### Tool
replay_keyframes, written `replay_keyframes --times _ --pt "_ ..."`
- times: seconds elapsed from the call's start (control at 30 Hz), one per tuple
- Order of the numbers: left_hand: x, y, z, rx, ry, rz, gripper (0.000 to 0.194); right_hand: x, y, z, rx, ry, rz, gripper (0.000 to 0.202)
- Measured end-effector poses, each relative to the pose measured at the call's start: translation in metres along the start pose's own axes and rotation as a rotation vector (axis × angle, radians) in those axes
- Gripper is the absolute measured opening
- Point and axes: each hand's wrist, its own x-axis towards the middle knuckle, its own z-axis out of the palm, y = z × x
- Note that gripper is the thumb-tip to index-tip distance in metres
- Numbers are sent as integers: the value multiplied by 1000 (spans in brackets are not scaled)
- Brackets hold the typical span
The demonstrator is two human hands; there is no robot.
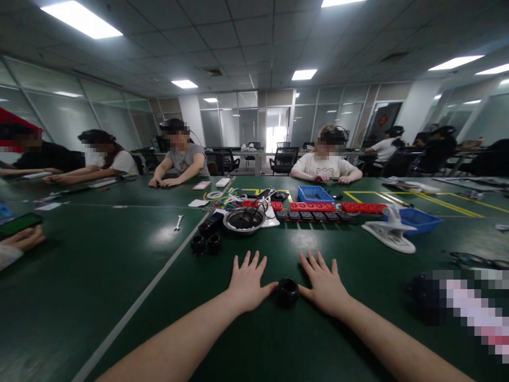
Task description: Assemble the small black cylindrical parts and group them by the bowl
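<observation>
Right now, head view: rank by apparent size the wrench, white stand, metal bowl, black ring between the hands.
White stand
Metal bowl
Black ring
Wrench
Black ring sits nearest the camera, so its true size against the wrench is unsure.

From my remote seat, I see the wrench (pixel 178 223) lying on the table (pixel 159 313) left of the round bowl (pixel 244 220), the two rings (pixel 205 244) before that bowl (just beside each other), and the clamp (pixel 392 233) off to its right.

- Table (pixel 167 302): smooth, green, softly glossy
- Wrench (pixel 178 223): shiny metal
- Bowl (pixel 227 223): polished metal rim
- Ring (pixel 288 291): black, glossy, plastic-looking
- Tray (pixel 316 194): blue plastic
- Clip (pixel 392 236): smooth white plastic
</observation>
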Motion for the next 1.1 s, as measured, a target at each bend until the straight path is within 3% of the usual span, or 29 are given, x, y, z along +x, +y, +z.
replay_keyframes --times 0.13,1.1 --pt "1 0 3 1 1 -4 77 1 -1 3 -34 -84 -6 77" --pt "-8 7 -1 35 -69 -63 77 -2 -6 8 -30 -80 96 66"
